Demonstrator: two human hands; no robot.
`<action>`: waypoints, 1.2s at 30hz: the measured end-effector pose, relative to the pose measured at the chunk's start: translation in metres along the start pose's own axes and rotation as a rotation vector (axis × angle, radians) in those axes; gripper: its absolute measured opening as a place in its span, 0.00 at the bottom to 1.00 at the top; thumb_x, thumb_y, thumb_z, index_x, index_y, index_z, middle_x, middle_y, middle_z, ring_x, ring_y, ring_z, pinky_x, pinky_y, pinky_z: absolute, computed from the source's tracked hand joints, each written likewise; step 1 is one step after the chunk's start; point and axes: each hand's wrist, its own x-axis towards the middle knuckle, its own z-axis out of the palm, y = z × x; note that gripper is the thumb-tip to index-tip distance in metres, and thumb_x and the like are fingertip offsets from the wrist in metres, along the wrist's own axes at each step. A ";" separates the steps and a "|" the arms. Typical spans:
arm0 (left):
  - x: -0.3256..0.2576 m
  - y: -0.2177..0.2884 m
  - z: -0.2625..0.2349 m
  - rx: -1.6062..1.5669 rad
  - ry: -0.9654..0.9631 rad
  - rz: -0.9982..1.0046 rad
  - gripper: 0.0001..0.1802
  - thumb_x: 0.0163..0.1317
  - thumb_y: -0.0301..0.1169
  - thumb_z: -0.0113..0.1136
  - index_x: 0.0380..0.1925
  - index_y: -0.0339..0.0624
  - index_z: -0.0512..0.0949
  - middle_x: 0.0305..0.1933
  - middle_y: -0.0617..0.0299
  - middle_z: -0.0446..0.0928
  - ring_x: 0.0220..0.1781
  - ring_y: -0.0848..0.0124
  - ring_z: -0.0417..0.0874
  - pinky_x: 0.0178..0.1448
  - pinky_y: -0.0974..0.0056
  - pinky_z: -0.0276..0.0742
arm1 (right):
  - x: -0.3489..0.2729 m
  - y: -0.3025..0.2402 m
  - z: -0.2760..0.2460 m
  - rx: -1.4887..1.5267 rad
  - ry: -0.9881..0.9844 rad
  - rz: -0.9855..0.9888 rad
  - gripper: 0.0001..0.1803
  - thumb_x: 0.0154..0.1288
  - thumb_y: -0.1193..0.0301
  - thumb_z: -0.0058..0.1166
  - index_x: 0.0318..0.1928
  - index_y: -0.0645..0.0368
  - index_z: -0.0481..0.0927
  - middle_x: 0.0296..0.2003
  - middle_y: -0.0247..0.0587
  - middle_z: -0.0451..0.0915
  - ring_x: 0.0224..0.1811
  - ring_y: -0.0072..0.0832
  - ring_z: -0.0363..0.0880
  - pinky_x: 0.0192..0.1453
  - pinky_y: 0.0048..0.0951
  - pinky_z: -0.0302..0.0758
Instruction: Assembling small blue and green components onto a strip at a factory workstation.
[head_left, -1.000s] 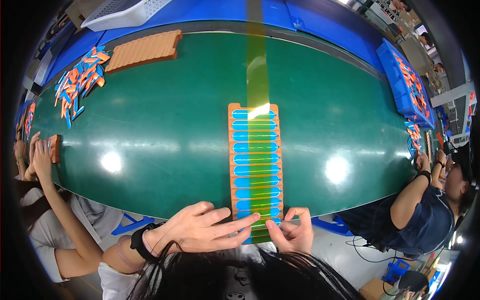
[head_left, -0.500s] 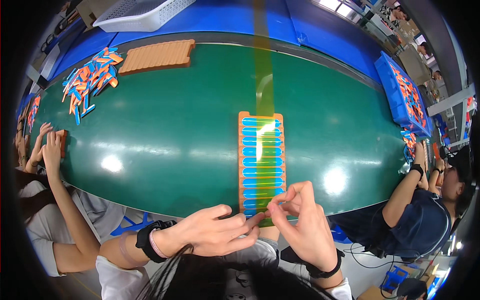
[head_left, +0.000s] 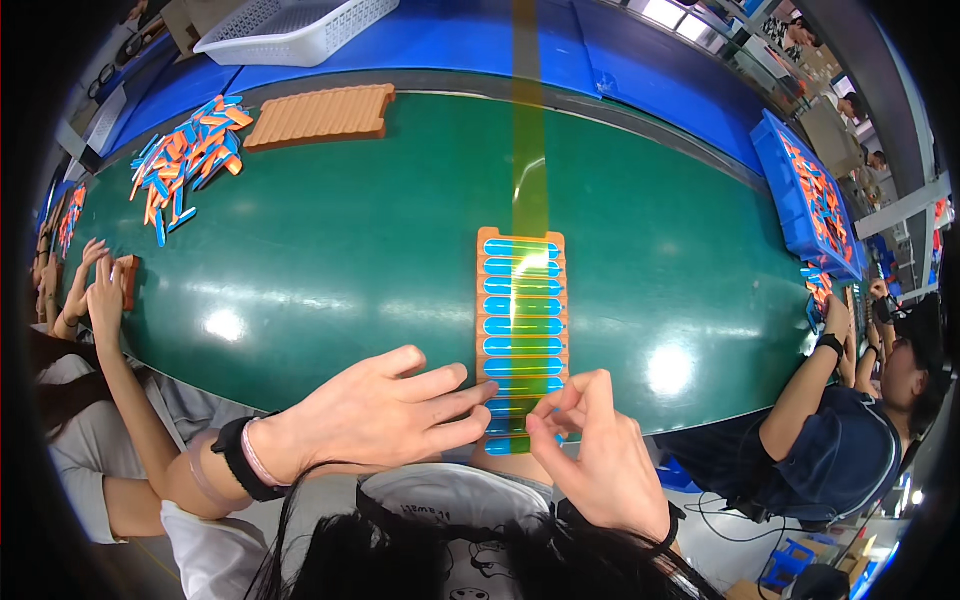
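Your left hand (head_left: 385, 415) lies flat and open on the green belt (head_left: 330, 250), fingers extended to the right, fingertips touching the near left edge of the orange tray (head_left: 521, 335); it grips nothing. Your right hand (head_left: 590, 450) is at the tray's near end, thumb and forefinger pinched together on the yellow translucent tape strip (head_left: 527, 180) where it crosses the last rows. The tray lies lengthwise on the belt directly in front of you, its slots filled with blue pieces (head_left: 522, 306) set crosswise, one per row. The tape strip runs straight down the tray's centre line and continues across the belt toward the far edge. At the far left of the belt lies a loose heap of orange and blue pieces (head_left: 185, 160), with an empty orange tray (head_left: 320, 115) just beside it and a white basket (head_left: 295, 25) beyond. A blue bin (head_left: 810, 200) of pieces stands at the right. Other persons' hands (head_left: 95, 290) work at the left edge.
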 end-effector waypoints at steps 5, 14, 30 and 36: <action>0.034 -0.053 -0.011 -0.537 0.357 -0.404 0.20 0.47 0.22 0.51 0.45 0.40 0.66 0.47 0.57 0.69 0.43 0.64 0.69 0.44 0.64 0.66 | 0.004 -0.004 -0.003 -0.002 -0.085 0.000 0.16 0.58 0.72 0.51 0.36 0.63 0.56 0.28 0.49 0.74 0.31 0.40 0.78 0.30 0.36 0.74; 0.107 -0.152 0.034 -1.568 0.513 -0.809 0.20 0.57 0.38 0.55 0.39 0.30 0.73 0.41 0.55 0.75 0.44 0.70 0.75 0.51 0.69 0.69 | 0.011 -0.014 -0.011 -0.030 -0.189 0.006 0.17 0.58 0.70 0.49 0.36 0.64 0.55 0.29 0.59 0.72 0.29 0.49 0.75 0.30 0.41 0.72; 0.102 -0.108 0.041 -1.107 0.580 -0.847 0.12 0.58 0.30 0.52 0.32 0.29 0.75 0.30 0.59 0.79 0.33 0.79 0.76 0.39 0.73 0.72 | 0.147 -0.018 -0.027 -0.248 0.126 -0.081 0.16 0.55 0.69 0.43 0.37 0.70 0.59 0.36 0.60 0.68 0.33 0.46 0.73 0.36 0.38 0.70; 0.101 -0.118 0.027 -1.534 0.715 -0.695 0.13 0.60 0.32 0.49 0.37 0.32 0.74 0.38 0.56 0.77 0.43 0.73 0.76 0.49 0.69 0.71 | 0.109 -0.021 -0.043 -0.065 0.228 -0.077 0.15 0.56 0.71 0.44 0.41 0.66 0.60 0.39 0.53 0.67 0.37 0.42 0.74 0.40 0.37 0.70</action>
